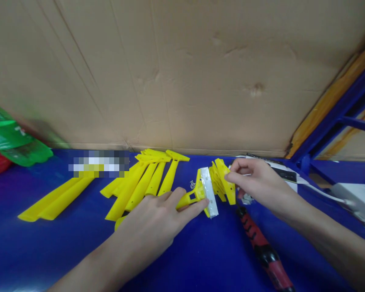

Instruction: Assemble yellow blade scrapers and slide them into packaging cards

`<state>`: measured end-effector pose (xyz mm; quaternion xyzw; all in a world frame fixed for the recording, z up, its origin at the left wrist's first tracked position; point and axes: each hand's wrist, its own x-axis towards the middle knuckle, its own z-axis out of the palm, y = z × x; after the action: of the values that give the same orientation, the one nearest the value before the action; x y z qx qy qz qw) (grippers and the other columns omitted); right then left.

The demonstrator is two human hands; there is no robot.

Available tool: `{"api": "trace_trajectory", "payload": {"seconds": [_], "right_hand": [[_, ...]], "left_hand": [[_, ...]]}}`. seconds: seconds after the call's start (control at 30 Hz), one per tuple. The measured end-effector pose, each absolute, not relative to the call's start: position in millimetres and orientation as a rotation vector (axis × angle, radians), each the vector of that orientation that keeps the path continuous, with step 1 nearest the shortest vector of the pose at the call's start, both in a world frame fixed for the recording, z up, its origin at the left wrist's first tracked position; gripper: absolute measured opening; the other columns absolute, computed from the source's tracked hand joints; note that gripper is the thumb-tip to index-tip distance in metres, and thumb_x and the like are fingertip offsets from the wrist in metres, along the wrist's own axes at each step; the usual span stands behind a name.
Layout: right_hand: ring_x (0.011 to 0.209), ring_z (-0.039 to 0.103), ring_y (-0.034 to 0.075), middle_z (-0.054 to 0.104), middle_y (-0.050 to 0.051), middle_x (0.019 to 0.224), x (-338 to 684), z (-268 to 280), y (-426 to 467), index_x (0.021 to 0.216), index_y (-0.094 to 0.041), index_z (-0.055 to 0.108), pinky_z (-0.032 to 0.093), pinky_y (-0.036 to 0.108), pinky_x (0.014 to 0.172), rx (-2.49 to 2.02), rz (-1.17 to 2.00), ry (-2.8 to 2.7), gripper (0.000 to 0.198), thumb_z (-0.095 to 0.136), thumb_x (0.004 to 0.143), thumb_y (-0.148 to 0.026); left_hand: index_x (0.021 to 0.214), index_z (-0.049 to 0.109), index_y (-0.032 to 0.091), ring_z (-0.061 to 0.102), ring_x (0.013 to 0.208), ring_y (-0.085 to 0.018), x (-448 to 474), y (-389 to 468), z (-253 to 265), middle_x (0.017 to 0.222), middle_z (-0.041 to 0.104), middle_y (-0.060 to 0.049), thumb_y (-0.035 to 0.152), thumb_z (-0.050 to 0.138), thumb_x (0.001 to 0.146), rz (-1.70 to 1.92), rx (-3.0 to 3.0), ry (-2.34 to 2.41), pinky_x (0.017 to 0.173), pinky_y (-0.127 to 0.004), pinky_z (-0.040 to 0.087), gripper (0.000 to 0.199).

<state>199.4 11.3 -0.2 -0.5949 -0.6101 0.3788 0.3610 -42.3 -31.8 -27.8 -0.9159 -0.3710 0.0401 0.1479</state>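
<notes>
My left hand is wrapped round the handle of a yellow scraper, its index finger reaching along the head. A flat silvery blade lies across that head. My right hand pinches a yellow cover plate with holes in it, between thumb and fingers. Several similar yellow plates stand bunched just left of it. Below my right hand lies a red and black screwdriver, its tip end close to the plates. Small screws are scattered behind the scraper head.
Several yellow scraper handles lie fanned on the blue table, with two more handles farther left. A green bottle is at the far left. Cardboard stands behind. A white cable and white box are right.
</notes>
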Motion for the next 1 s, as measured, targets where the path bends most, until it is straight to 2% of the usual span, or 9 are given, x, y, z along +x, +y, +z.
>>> {"api": "trace_trajectory", "payload": {"seconds": [0.13, 0.3, 0.47, 0.57, 0.63, 0.7, 0.83, 1.0], "right_hand": [[0.045, 0.054, 0.013, 0.057, -0.003, 0.05, 196.8, -6.8, 7.5, 0.057, -0.025, 0.05, 0.038, 0.023, 0.041, -1.476, 0.854, -1.754, 0.018, 0.06, 0.071, -0.019], [0.055, 0.066, 0.018, 0.064, -0.001, 0.054, 193.4, -12.7, 5.8, 0.058, -0.027, 0.04, 0.043, 0.024, 0.046, -1.383, 0.846, -1.735, 0.027, 0.062, 0.071, -0.02], [0.046, 0.046, 0.009, 0.051, -0.007, 0.051, 201.1, -14.8, 12.8, 0.058, -0.023, 0.052, 0.035, 0.023, 0.044, -1.239, 1.02, -1.703, 0.033, 0.081, 0.07, -0.031], [0.057, 0.058, 0.011, 0.067, -0.001, 0.063, 203.2, -16.3, 14.9, 0.067, -0.019, 0.069, 0.046, 0.024, 0.054, -1.152, 1.218, -1.696, 0.026, 0.089, 0.068, -0.036], [0.065, 0.066, 0.014, 0.075, 0.002, 0.073, 202.6, -17.4, 15.1, 0.075, -0.019, 0.073, 0.053, 0.026, 0.063, -1.117, 1.28, -1.678, 0.027, 0.093, 0.066, -0.035], [0.066, 0.068, 0.014, 0.075, -0.001, 0.073, 201.4, -18.5, 15.0, 0.08, -0.021, 0.069, 0.055, 0.026, 0.064, -1.101, 1.308, -1.613, 0.035, 0.097, 0.06, -0.03], [0.056, 0.066, 0.013, 0.072, -0.007, 0.062, 201.8, -19.2, 16.1, 0.089, -0.025, 0.059, 0.053, 0.024, 0.055, -1.117, 1.397, -1.482, 0.055, 0.101, 0.055, -0.027], [0.053, 0.062, 0.009, 0.073, -0.001, 0.063, 206.8, -17.2, 19.5, 0.068, -0.018, 0.066, 0.051, 0.022, 0.053, -1.12, 1.508, -1.534, 0.04, 0.1, 0.057, -0.037]], "left_hand": [[0.162, 0.034, 0.04, 0.075, 0.078, -0.027, -41.3, -32.7, -27.8, 0.11, 0.066, -0.01, 0.004, 0.043, 0.099, 0.087, -2.644, -1.061, 0.064, -0.045, 0.067, 0.073], [0.159, 0.04, 0.038, 0.075, 0.076, -0.027, -42.0, -34.9, -27.2, 0.109, 0.066, -0.009, 0.005, 0.043, 0.1, 0.056, -2.648, -1.034, 0.06, -0.046, 0.067, 0.068], [0.156, 0.044, 0.036, 0.075, 0.076, -0.026, -44.8, -34.7, -28.1, 0.11, 0.067, -0.009, 0.002, 0.042, 0.097, -0.012, -2.626, -1.015, 0.064, -0.046, 0.068, 0.068], [0.156, 0.045, 0.036, 0.074, 0.073, -0.025, -45.5, -33.2, -28.2, 0.108, 0.067, -0.008, 0.001, 0.042, 0.096, -0.021, -2.625, -0.992, 0.061, -0.044, 0.067, 0.07], [0.155, 0.047, 0.036, 0.074, 0.072, -0.024, -45.6, -32.0, -28.6, 0.108, 0.067, -0.008, 0.0, 0.041, 0.095, -0.047, -2.617, -0.973, 0.06, -0.043, 0.067, 0.07], [0.152, 0.05, 0.035, 0.074, 0.072, -0.024, -45.8, -31.0, -29.4, 0.11, 0.068, -0.009, -0.001, 0.041, 0.094, -0.087, -2.601, -0.949, 0.06, -0.042, 0.067, 0.069], [0.149, 0.053, 0.033, 0.074, 0.072, -0.024, -47.6, -30.4, -30.3, 0.105, 0.069, -0.009, -0.001, 0.042, 0.095, -0.159, -2.582, -0.881, 0.057, -0.04, 0.067, 0.065], [0.152, 0.049, 0.03, 0.077, 0.079, -0.026, -50.1, -30.1, -27.7, 0.107, 0.071, -0.011, 0.003, 0.036, 0.1, -0.259, -2.564, -0.773, 0.057, -0.04, 0.067, 0.06]]}}
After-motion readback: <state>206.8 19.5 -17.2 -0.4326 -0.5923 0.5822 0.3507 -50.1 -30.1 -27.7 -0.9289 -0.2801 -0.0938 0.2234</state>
